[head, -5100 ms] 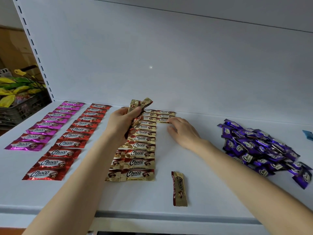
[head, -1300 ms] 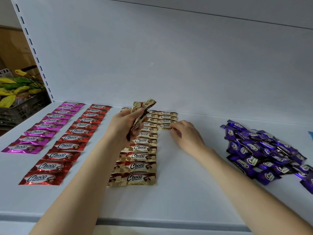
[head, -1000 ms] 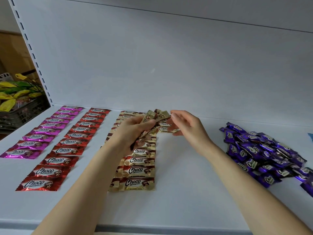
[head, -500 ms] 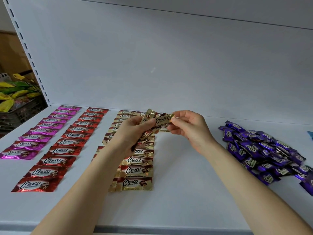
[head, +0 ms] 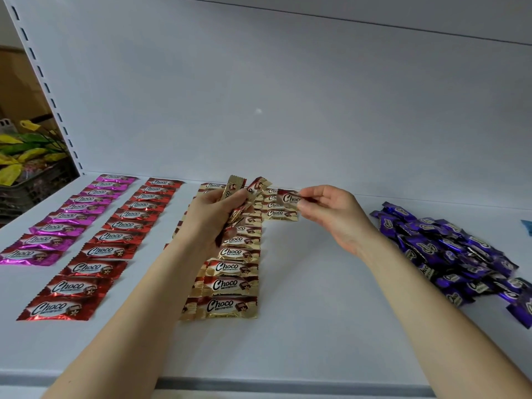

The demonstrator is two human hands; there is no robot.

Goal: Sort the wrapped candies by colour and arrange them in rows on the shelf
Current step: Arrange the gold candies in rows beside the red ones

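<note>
On the white shelf (head: 311, 326) lie a pink candy row (head: 72, 217) at the left, a red candy row (head: 115, 240) beside it and a long gold candy row (head: 234, 272) in the middle. A short second gold row (head: 277, 213) starts at the back, right of the long one. My left hand (head: 214, 218) grips a bunch of gold candies (head: 244, 191) above the long row. My right hand (head: 331, 211) pinches a single gold candy (head: 288, 197) just above the short row. A loose purple candy pile (head: 454, 251) lies at the right.
A dark crate with yellow and green packets (head: 23, 156) stands beyond the shelf's left upright. A small blue object (head: 527, 226) shows at the right edge. The shelf's front lip (head: 259, 384) runs along the bottom, and bare shelf surface lies between the gold rows and the purple pile.
My right hand left the short gold row, pulled one gold candy from the bunch in my left hand, and now carries it rightward and down over that row.
</note>
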